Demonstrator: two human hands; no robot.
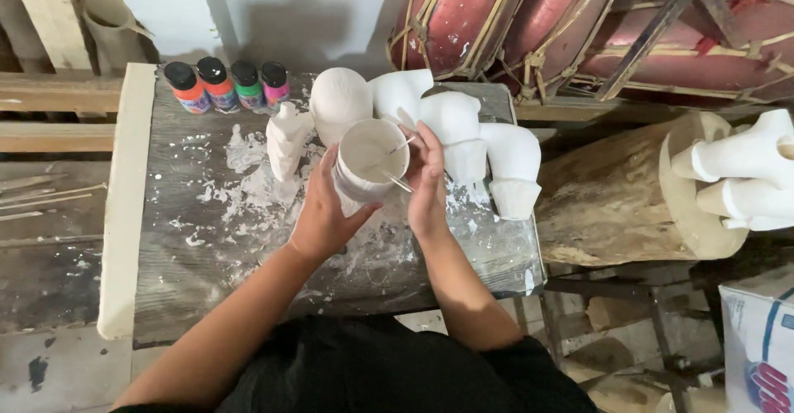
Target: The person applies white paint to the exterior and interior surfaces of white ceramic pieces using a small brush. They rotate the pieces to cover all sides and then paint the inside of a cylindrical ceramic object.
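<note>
Cup over bench, both hands on it.
Left hand (324, 214) gripped white, paint-smeared cup (370, 158); right hand (428, 183) pinched thin stick (395, 150) inside it, before white figure (451, 132).

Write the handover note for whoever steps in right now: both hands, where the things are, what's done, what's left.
Left hand: wrapped around the white cup, holding it above the paint-spattered wooden board.
Right hand: fingers pinch a thin stick that dips into the cup.
Behind the cup: white plaster figure pieces, unpainted, on the board. Four small paint bottles (orange, red-orange, green, pink) stand capped at the board's far left.
Done: white material already in the cup; white splashes on the board.
Left: the figures carry no colour; the bottles are unopened.
</note>
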